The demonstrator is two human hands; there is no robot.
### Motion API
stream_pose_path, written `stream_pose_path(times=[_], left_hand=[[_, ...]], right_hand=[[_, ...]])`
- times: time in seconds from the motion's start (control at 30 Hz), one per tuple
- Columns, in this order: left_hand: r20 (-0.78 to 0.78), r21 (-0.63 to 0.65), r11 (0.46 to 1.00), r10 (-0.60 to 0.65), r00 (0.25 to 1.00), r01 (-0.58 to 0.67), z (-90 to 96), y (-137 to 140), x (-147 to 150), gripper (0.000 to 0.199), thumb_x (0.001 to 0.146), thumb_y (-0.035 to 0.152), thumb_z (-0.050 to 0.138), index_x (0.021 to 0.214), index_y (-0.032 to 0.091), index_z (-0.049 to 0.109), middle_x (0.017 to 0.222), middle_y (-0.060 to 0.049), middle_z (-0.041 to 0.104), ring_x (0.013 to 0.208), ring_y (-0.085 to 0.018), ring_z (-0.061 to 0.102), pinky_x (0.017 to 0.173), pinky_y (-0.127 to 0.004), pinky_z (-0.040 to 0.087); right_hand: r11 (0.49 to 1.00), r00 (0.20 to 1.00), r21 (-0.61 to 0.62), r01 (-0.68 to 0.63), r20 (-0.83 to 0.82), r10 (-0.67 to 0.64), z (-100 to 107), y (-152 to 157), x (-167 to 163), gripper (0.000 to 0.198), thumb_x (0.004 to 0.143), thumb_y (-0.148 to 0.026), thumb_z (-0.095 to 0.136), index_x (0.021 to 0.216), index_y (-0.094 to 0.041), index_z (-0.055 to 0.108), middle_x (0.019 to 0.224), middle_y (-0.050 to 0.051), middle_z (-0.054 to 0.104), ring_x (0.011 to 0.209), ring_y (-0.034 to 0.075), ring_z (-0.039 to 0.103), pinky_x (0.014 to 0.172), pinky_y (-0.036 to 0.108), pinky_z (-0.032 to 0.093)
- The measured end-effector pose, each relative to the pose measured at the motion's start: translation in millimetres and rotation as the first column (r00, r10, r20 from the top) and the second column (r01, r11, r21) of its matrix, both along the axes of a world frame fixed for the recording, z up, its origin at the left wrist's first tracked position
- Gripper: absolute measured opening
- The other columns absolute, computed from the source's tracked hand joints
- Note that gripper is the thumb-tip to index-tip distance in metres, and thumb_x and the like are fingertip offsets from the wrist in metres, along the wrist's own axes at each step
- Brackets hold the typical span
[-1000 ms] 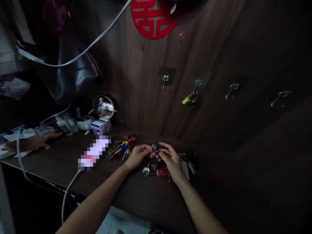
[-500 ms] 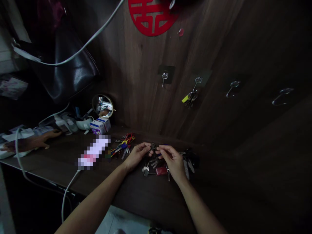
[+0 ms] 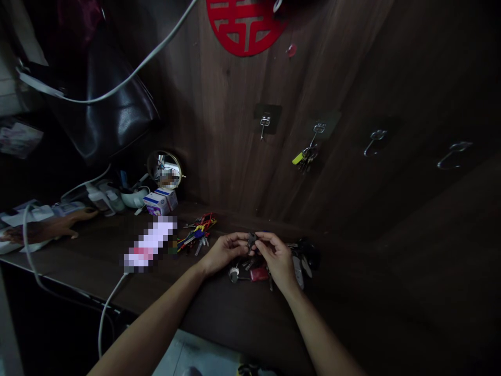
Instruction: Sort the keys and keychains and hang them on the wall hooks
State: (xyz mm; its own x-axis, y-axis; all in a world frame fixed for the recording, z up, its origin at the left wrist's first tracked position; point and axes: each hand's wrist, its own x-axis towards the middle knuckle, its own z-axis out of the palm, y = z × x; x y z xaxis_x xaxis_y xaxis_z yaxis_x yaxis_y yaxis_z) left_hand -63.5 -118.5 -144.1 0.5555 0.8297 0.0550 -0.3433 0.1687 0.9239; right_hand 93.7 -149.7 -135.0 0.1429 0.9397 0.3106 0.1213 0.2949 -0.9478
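Note:
Between my two hands a small bunch of dark keys (image 3: 251, 239) is held just above the desk. My left hand (image 3: 224, 252) pinches it from the left with thumb and fingers. From the right, the fingertips of my right hand (image 3: 276, 256) close on the same bunch. Below and beside them lie more loose keys, among them a round silver key (image 3: 234, 274), a red fob (image 3: 259, 274) and pale tags (image 3: 299, 271), partly covered by my right hand. Left of my hands rests a key bunch with red, yellow and blue cords (image 3: 199, 232).
On the wall, a hook (image 3: 318, 129) carries keys with a yellow tag (image 3: 298, 159); other hooks (image 3: 376, 140) flank it. A blurred lit phone (image 3: 151, 245) with a white cable (image 3: 105, 308), small boxes (image 3: 160, 201) and a round mirror (image 3: 166, 169) stand on the desk's left. A black bag (image 3: 113, 115) hangs above.
My hands have drawn closer together, and the small key bunch has shifted slightly right and down. My right fingertips now meet it. The other keys lie as before.

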Motion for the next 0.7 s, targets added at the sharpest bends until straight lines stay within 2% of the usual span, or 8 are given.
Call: stream_pose_path(times=[0.17, 0.43, 0.7], left_hand=[[-0.014, 0.018, 1.0, -0.012, 1.0, 0.013, -0.6, 0.2, 0.6, 0.046, 0.063, 0.025, 0.077, 0.105, 0.015, 0.06, 0.089, -0.005, 0.07, 0.084, -0.017, 0.065, 0.087, -0.033, 0.045], [-0.005, 0.003, 1.0, 0.004, 1.0, -0.004, 2.0, -1.1, 0.5, 0.045, 0.062, 0.021, 0.077, 0.104, 0.015, 0.061, 0.087, -0.005, 0.071, 0.082, -0.016, 0.065, 0.086, -0.032, 0.046], [-0.035, 0.014, 0.998, 0.059, 0.998, -0.059, 2.4, -0.7, 1.1, 0.042, 0.063, 0.024, 0.076, 0.1, 0.014, 0.062, 0.09, -0.006, 0.071, 0.083, -0.017, 0.066, 0.086, -0.033, 0.047]], right_hand=[[0.999, 0.999, 0.004, 0.039, 0.012, -0.039, 1.1, 0.0, 1.0, 0.019, 0.073, -0.033, 0.062, 0.087, -0.02, 0.064, 0.077, 0.002, 0.067, 0.066, 0.016, 0.063, 0.06, 0.027, 0.051], [0.998, 0.998, 0.001, 0.069, -0.002, -0.069, 1.6, -0.7, 1.1, 0.018, 0.073, -0.033, 0.062, 0.084, -0.02, 0.064, 0.076, 0.002, 0.067, 0.067, 0.016, 0.062, 0.061, 0.028, 0.051], [0.995, 0.995, 0.007, 0.103, 0.017, -0.103, 1.9, 0.6, 2.5, 0.018, 0.072, -0.033, 0.061, 0.083, -0.02, 0.064, 0.081, 0.003, 0.067, 0.073, 0.017, 0.062, 0.063, 0.028, 0.05]])
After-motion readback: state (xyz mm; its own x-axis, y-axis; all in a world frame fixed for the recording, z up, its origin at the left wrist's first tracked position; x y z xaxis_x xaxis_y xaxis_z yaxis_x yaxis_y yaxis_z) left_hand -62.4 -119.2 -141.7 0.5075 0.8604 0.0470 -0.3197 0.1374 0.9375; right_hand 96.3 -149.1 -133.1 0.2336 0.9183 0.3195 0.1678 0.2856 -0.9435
